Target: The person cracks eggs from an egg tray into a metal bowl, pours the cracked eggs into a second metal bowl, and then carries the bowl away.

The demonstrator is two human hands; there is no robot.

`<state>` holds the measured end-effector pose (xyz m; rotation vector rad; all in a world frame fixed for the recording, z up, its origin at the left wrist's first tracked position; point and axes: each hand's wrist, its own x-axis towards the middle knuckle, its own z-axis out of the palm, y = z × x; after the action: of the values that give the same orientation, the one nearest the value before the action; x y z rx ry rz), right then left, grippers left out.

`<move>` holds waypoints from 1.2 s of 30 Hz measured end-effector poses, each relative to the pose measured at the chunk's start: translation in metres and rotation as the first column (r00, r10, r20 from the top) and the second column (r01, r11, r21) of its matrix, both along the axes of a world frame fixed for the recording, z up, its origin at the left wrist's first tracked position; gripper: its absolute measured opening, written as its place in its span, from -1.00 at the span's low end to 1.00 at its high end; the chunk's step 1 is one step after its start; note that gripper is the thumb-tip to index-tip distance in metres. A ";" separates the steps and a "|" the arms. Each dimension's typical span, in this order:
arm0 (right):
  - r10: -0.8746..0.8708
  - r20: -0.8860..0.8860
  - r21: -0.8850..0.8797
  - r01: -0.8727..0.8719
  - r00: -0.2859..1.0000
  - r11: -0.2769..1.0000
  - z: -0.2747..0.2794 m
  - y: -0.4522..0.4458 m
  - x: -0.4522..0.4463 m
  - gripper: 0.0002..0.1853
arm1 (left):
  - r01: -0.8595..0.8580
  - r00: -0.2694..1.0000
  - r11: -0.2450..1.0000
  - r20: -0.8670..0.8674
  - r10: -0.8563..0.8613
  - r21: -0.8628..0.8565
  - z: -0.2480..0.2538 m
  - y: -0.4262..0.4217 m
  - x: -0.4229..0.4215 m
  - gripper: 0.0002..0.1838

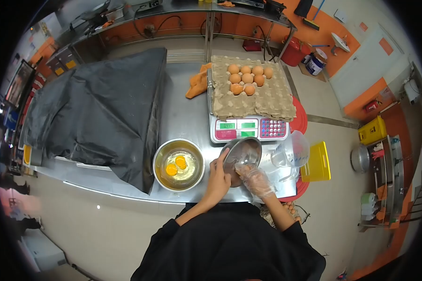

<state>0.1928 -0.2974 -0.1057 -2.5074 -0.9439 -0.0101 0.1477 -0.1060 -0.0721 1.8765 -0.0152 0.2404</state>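
My left hand [218, 181], bare, grips the rim of a dark metal bowl [249, 149] that is tilted on the steel table. My right hand [259, 183], in a clear plastic glove, reaches over the bowl's near side with bent fingers; what they hold, if anything, is hidden. Left of the hands stands a wider steel bowl [155, 165] with bright egg yolks [172, 169] in clear egg white. Beyond the hands, several brown eggs [247, 78] sit in a cardboard egg tray [276, 96] on a digital scale [248, 129].
A black cover [94, 112] drapes over something large at the left. An orange cloth [199, 83] lies beside the scale. At the right edge are a clear plastic jug [299, 149] and a yellow container [318, 163]. More eggs [291, 210] are low by the table's front right.
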 end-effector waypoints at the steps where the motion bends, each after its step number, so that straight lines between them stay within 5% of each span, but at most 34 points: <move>1: 0.040 0.003 0.087 -0.040 0.999 0.995 -0.002 -0.003 -0.007 -0.58 | -0.015 1.000 0.999 0.011 0.015 0.033 -0.003 -0.001 -0.009 -0.12; 3: 0.082 0.046 0.172 -0.089 0.996 0.981 0.006 -0.002 0.004 -0.57 | -0.023 0.998 1.000 -0.059 0.024 0.005 -0.001 0.003 -0.002 -0.12; 5: -0.062 -0.333 0.240 0.149 0.941 0.959 0.020 -0.005 -0.002 -0.54 | -0.029 0.988 0.999 -0.155 0.024 -0.030 -0.009 0.006 -0.006 -0.12; 9: -0.032 -0.485 0.401 0.255 0.874 0.880 0.023 -0.006 0.012 -0.49 | -0.038 0.982 0.997 -0.185 0.025 -0.066 -0.046 0.019 0.002 -0.12; 11: 0.013 -0.724 0.390 0.393 0.690 0.833 0.030 -0.004 0.019 -0.48 | -0.033 0.810 0.978 -0.578 -0.095 -0.207 -0.032 0.026 0.001 -0.10; 12: 0.015 -0.724 0.391 0.392 0.690 0.833 0.036 -0.002 0.021 -0.48 | 0.050 0.863 0.995 -0.505 0.000 0.086 -0.038 0.028 -0.003 -0.06; 14: 0.039 -0.862 0.332 0.504 0.506 0.797 0.048 0.002 0.025 -0.47 | 0.121 0.852 0.976 -0.524 -0.008 0.182 -0.002 0.038 -0.005 -0.13; 16: 0.054 -0.847 0.352 0.481 0.529 0.802 0.053 0.003 0.029 -0.47 | 0.194 0.837 0.942 -0.547 -0.013 0.275 0.029 0.044 -0.006 -0.17; 18: 0.068 -0.831 0.373 0.460 0.553 0.806 0.059 0.004 0.033 -0.46 | 0.182 0.898 0.831 -0.434 0.077 0.526 0.044 0.046 -0.005 -0.46; 24: 0.075 -0.810 0.341 0.363 0.582 0.867 0.090 0.007 0.034 -0.49 | 0.099 0.993 0.917 0.015 -0.113 0.387 0.036 0.041 0.024 -0.65; 26: 0.020 -0.614 0.278 0.192 0.789 0.941 0.105 0.011 0.034 -0.55 | 0.083 0.997 0.919 -0.023 -0.080 0.387 0.038 0.041 0.027 -0.66; 29: 0.013 -0.495 0.151 0.072 0.869 0.986 0.110 0.014 0.039 -0.63 | 0.029 0.999 0.926 -0.044 -0.013 0.376 0.034 0.044 0.026 -0.66; 36: -0.033 -0.328 0.193 0.101 0.944 0.976 0.125 0.025 0.027 -0.71 | -0.110 0.994 0.925 0.014 0.112 0.363 0.027 0.050 0.011 -0.71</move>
<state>0.2194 -0.2728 0.0191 -2.2560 -0.6842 0.2603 0.1586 -0.0559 -0.0453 2.2522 0.0556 0.3262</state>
